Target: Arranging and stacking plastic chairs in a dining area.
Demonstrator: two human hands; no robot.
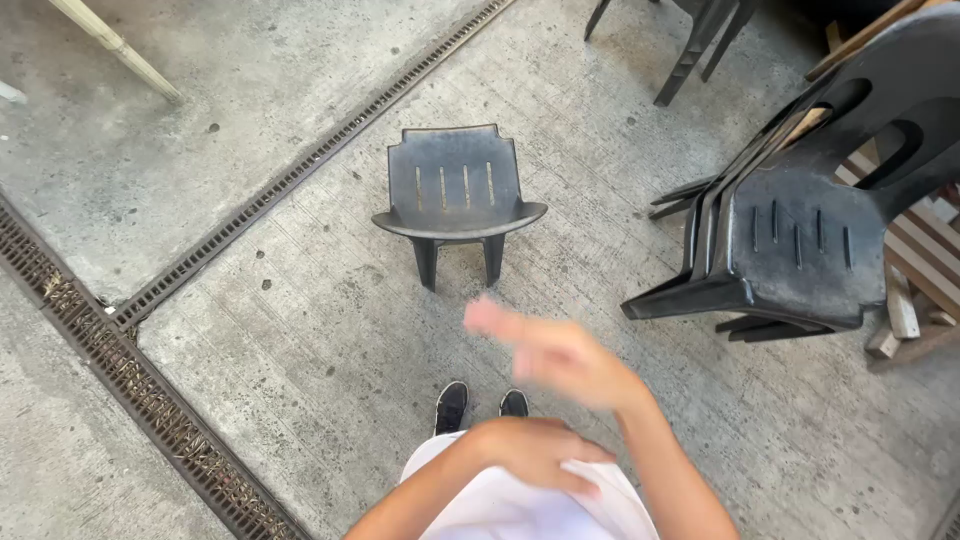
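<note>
Bright, even daylight is spread across the concrete floor (300,330), with only soft, short shadows cast under the black chair (457,200). A dull sheen is caught on the stacked chairs (800,240). The right hand (555,355) is smeared by motion blur; straight lines are bowed near the edges.

Sunlit grey concrete floor (300,340); a metal drain grate (130,375) runs left of stacked black plastic chairs (790,240).
</note>
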